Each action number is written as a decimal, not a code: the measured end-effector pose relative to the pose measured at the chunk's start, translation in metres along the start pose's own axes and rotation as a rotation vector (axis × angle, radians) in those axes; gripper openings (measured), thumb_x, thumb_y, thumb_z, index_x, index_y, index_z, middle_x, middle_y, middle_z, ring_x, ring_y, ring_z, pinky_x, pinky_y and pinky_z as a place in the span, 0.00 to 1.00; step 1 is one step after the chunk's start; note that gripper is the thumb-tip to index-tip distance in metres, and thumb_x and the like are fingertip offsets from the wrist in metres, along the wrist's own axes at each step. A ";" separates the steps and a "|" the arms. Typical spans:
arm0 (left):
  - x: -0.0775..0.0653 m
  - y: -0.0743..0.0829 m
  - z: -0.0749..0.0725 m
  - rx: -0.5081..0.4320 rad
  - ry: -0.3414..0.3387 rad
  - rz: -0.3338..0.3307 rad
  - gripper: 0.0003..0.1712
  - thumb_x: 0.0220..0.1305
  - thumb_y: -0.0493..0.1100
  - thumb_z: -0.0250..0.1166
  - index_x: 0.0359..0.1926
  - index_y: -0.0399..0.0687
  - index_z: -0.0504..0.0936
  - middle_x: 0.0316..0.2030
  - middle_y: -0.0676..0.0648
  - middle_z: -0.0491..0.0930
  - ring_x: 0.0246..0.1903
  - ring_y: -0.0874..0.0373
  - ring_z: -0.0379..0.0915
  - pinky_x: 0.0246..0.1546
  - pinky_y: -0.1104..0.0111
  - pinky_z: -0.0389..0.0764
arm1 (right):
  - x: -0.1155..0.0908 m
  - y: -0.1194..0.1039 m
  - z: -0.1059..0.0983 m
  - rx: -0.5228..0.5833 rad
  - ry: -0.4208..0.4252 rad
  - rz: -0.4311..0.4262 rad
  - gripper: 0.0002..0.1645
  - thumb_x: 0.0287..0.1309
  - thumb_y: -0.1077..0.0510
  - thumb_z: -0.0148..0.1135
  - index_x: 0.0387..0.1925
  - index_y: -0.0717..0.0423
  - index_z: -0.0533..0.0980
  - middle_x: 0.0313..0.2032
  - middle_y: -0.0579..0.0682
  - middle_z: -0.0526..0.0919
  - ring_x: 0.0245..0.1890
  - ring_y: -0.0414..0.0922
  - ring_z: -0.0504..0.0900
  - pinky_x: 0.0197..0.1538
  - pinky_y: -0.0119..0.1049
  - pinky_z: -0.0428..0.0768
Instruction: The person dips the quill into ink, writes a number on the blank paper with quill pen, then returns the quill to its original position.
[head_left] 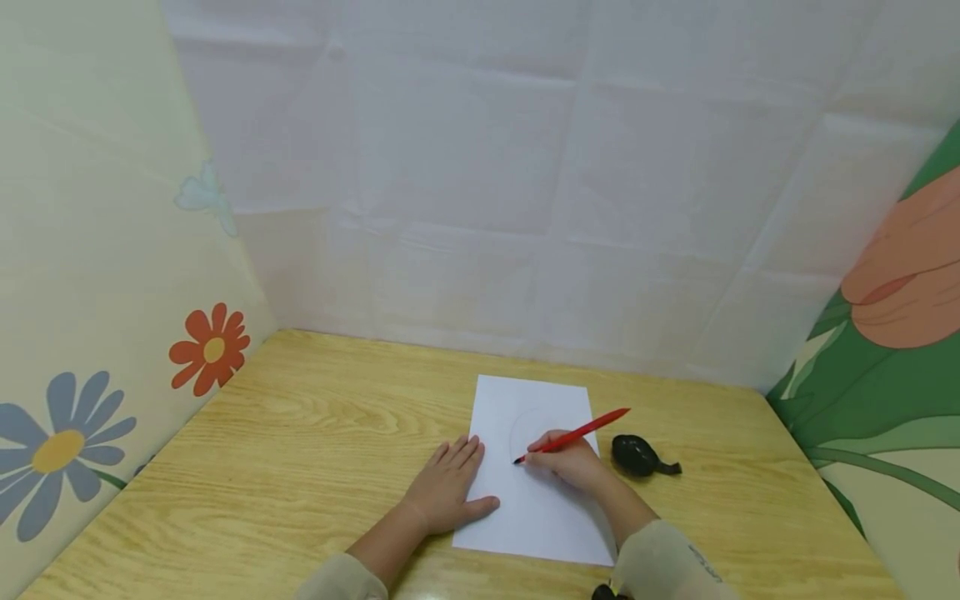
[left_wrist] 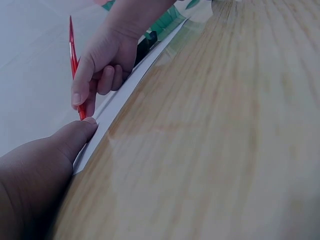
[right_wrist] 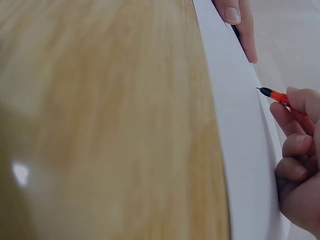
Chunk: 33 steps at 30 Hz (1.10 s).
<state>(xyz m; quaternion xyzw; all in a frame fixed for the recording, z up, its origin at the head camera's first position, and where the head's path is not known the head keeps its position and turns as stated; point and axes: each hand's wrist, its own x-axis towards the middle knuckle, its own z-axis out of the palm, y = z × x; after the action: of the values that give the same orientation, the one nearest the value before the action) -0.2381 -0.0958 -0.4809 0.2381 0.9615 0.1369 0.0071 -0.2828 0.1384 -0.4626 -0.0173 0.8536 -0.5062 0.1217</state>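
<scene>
A white sheet of paper [head_left: 532,521] lies on the wooden table, with a faint curved line drawn on its upper half. My left hand [head_left: 447,492] rests flat across the sheet's left edge, fingers straight and thumb spread out. In my right hand [head_left: 573,461] I pinch a red pen [head_left: 588,427] with a black tip, its point at the paper near the curved line. The right wrist view shows the pen [right_wrist: 280,96] between thumb and fingers, the other fingers curled in. From the left wrist view, the right hand [left_wrist: 107,60] appears beyond my left thumb.
Right of the paper lies a glossy black rounded object [head_left: 633,456] with a narrow tail, like a small balloon. Part of another dark object [head_left: 603,592] shows at the bottom edge. White cloth [head_left: 480,183] hangs behind the table [head_left: 300,450]; flower-printed cloths flank both sides.
</scene>
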 end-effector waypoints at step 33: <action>0.002 -0.003 0.003 -0.008 -0.008 -0.002 0.52 0.64 0.71 0.52 0.74 0.38 0.57 0.75 0.41 0.55 0.76 0.45 0.48 0.76 0.49 0.49 | -0.001 0.005 -0.003 -0.019 -0.051 -0.035 0.12 0.52 0.52 0.73 0.35 0.53 0.83 0.24 0.43 0.78 0.25 0.42 0.69 0.30 0.31 0.68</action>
<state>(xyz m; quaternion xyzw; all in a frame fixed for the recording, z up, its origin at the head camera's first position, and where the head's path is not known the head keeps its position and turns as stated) -0.2411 -0.0960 -0.4845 0.2376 0.9612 0.1396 0.0120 -0.2818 0.1440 -0.4654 -0.0464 0.8546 -0.4994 0.1345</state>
